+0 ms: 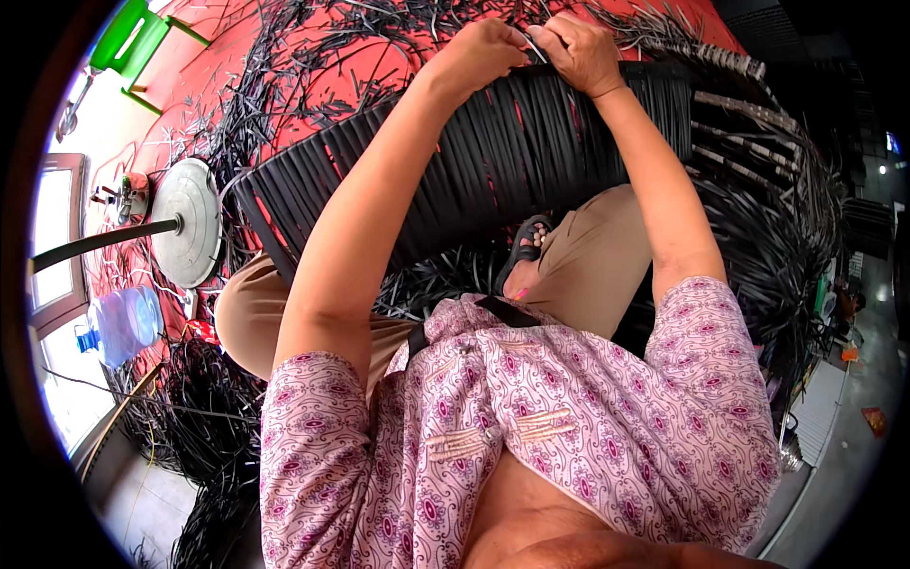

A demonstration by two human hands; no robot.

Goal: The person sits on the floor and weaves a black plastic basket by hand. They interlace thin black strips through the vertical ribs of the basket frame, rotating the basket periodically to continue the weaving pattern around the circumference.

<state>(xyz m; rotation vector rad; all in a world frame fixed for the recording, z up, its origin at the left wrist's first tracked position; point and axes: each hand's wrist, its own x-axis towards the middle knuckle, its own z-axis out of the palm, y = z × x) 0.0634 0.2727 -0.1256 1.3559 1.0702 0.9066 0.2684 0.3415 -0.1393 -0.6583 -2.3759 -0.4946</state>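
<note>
A long frame wrapped in many flat black strips (512, 152) lies slantwise in front of me, with red showing through the gaps. Both my hands are at its far edge. My left hand (482, 55) is closed, its thumb and fingertips pinching toward the other hand. My right hand (578, 55) is closed too, fingertips bent in a pinch. A thin strip (537, 49), shiny where light catches it, runs between the fingertips of the two hands. Its ends are hidden by the fingers and the frame.
Loose black strips (237, 123) litter the red floor covering (185, 81) and pile up thickly at right (758, 228). At left stand a round grey fan base (187, 223), a blue water jug (128, 325) and a green chair (133, 43). My sandalled foot (524, 261) is below the frame.
</note>
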